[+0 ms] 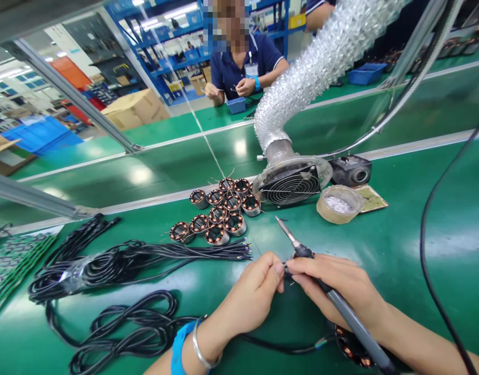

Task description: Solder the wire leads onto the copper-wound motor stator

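A soldering iron (351, 317) lies in my right hand (341, 291), its bare metal tip angled up and away over the bench. My left hand (257, 294) is closed in a pinch on something small and dark, mostly hidden by the fingers. The right fingertips meet that same small piece. Below my right wrist sits a copper-wound motor stator (351, 348), partly covered by the hand and iron. A black cable (276, 345) runs beneath my left forearm, its coloured wire ends close to this stator.
Several stators (218, 234) stand beyond my hands, left of a fume extractor fan (292, 186). A round solder pot (336, 205) is at the right. Bundled black cables (106, 268) cover the left side. Across the bench, a person (243, 67) works beside a blue bin (236, 105).
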`<action>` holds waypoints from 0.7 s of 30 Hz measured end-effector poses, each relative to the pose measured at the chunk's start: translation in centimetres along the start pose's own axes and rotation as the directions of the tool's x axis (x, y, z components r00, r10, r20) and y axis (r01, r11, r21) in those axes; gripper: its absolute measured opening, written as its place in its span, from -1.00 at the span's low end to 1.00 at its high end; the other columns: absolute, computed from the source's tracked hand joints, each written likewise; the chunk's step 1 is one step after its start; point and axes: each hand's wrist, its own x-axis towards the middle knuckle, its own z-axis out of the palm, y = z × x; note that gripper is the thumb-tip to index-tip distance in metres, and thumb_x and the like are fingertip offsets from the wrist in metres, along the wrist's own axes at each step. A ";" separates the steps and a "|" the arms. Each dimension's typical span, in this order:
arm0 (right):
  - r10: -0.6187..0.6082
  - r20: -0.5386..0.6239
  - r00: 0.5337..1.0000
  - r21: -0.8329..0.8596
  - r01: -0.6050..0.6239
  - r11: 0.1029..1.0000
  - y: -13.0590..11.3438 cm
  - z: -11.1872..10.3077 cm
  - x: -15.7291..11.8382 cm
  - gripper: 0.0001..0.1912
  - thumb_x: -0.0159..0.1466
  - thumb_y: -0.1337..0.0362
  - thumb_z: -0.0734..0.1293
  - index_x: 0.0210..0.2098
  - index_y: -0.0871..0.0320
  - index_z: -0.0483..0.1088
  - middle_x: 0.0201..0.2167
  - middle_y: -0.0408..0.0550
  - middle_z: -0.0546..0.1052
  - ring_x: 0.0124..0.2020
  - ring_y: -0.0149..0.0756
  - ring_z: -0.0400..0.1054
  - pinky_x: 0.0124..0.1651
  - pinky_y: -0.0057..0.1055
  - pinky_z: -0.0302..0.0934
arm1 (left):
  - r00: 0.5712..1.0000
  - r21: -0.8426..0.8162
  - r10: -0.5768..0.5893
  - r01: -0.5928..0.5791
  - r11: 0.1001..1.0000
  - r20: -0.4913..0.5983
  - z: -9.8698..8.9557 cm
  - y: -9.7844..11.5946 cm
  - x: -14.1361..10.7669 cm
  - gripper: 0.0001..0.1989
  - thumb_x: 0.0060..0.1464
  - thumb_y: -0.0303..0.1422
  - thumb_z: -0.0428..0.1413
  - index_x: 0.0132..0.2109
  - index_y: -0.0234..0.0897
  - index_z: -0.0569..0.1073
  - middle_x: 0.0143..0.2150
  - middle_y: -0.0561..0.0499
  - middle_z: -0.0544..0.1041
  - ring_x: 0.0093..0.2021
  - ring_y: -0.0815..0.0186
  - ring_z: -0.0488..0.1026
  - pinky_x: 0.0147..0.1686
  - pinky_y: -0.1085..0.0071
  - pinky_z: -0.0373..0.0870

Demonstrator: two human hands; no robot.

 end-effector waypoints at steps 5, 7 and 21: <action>0.004 0.001 1.000 0.024 -0.004 1.000 -0.5 -0.1 -0.1 -0.60 0.30 0.57 0.30 0.08 0.17 0.36 -0.18 -0.09 0.60 -0.28 -0.41 0.50 -0.17 -0.49 0.39 | 0.999 -0.157 -0.037 0.033 0.987 -0.026 0.6 -0.8 0.0 -0.58 0.35 -0.05 -0.13 -0.34 -0.25 0.31 -0.45 0.10 0.31 -0.46 0.39 0.15 -0.45 0.45 0.06; 0.010 0.006 1.000 0.028 -0.010 1.000 -0.7 -0.1 0.0 -0.59 0.30 0.58 0.29 0.10 0.17 0.35 -0.22 -0.11 0.59 -0.31 -0.42 0.49 -0.20 -0.49 0.39 | 0.998 -0.200 -0.056 0.049 0.979 -0.030 0.7 -0.8 0.0 -0.57 0.33 -0.03 -0.11 -0.34 -0.25 0.31 -0.47 0.12 0.29 -0.50 0.41 0.10 -0.50 0.46 0.02; 0.179 0.066 0.982 -0.015 -0.179 0.984 0.1 -0.4 -0.3 -0.62 0.25 0.42 0.35 0.05 0.11 0.30 -0.24 -0.12 0.58 -0.30 -0.37 0.52 -0.21 -0.50 0.41 | 0.941 -0.633 -0.338 0.264 0.728 0.004 2.1 0.2 1.1 -0.66 -0.06 -0.10 0.17 -0.43 -0.22 0.24 -0.71 0.31 0.08 -0.72 0.58 -0.17 -0.71 0.53 -0.29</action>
